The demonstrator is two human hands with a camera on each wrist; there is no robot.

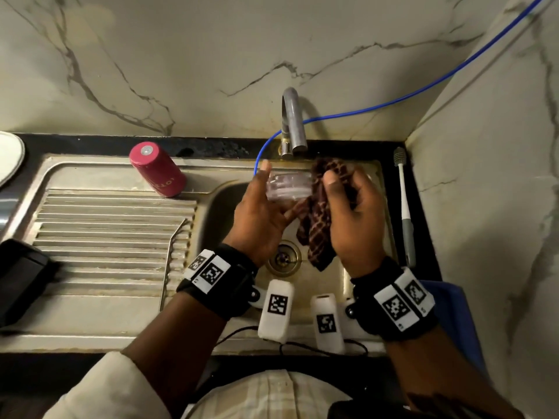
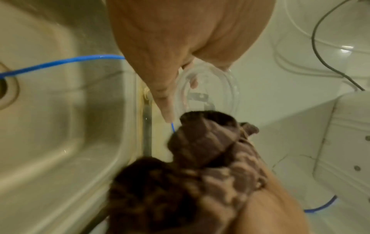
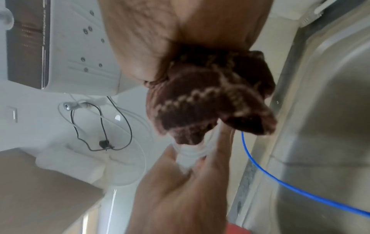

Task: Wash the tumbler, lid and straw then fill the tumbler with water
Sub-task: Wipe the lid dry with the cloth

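A: where's the lid (image 1: 289,186) at?
B: over the sink (image 1: 225,204) basin, under the tap (image 1: 292,122). left hand (image 1: 260,219) has fingers curled round its rim, right hand (image 1: 352,219) bunches a brown checked cloth (image 1: 317,225) against it
A: tumbler (image 1: 157,169)?
B: pink one, upside down on the drainboard (image 1: 106,231), well apart

Setting: domestic kitchen, sink area. Evidence: stainless steel sink (image 1: 375,182) with ribbed drainboard (image 1: 106,237) set into a black surface (image 1: 423,237); curved metal tap (image 1: 292,122); marble-patterned wall tiles (image 1: 181,55); blue hose (image 1: 423,86) running to the basin; long-handled brush (image 1: 403,207) beside the sink.
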